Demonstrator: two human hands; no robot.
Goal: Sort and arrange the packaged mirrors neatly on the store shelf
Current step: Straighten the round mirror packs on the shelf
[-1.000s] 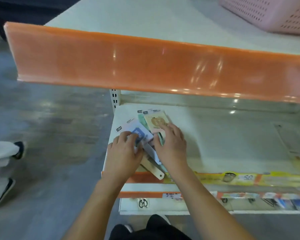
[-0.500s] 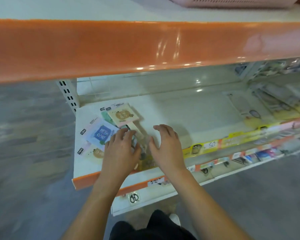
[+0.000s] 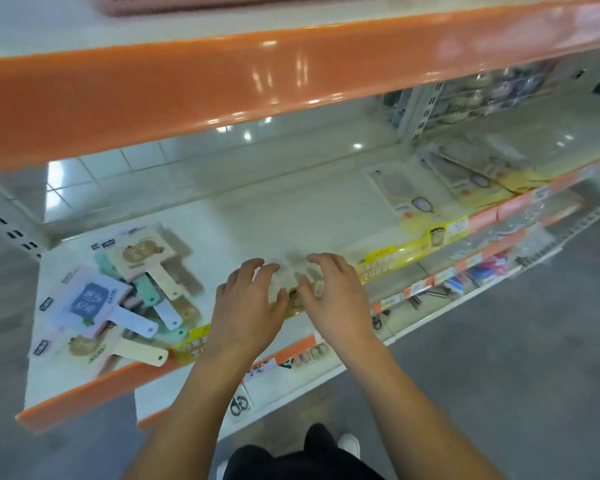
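Several packaged hand mirrors lie in a loose, overlapping pile at the left end of the white shelf [image 3: 291, 209]. Among them are one with a blue face [image 3: 90, 299] and two cream ones [image 3: 142, 254] [image 3: 94, 348]; their handles point various ways. My left hand [image 3: 246, 306] and my right hand [image 3: 333, 299] hover side by side over the shelf's front edge, right of the pile. The fingers of both are loosely curved and I see nothing gripped. The spot between the hands is blurred. More flat mirror packages [image 3: 406, 192] [image 3: 471, 174] lie at the right of the shelf.
An orange-edged upper shelf [image 3: 222, 84] overhangs the work area, with a pink basket [image 3: 187, 1] on top. Yellow price strips [image 3: 406, 251] run along the front edge. A lower shelf [image 3: 430, 292] holds scissors and small goods. Grey floor lies below.
Both hands have left the mirror pile and moved right along the shelf's front edge. The view has swung right, bringing the right-hand packages into sight.
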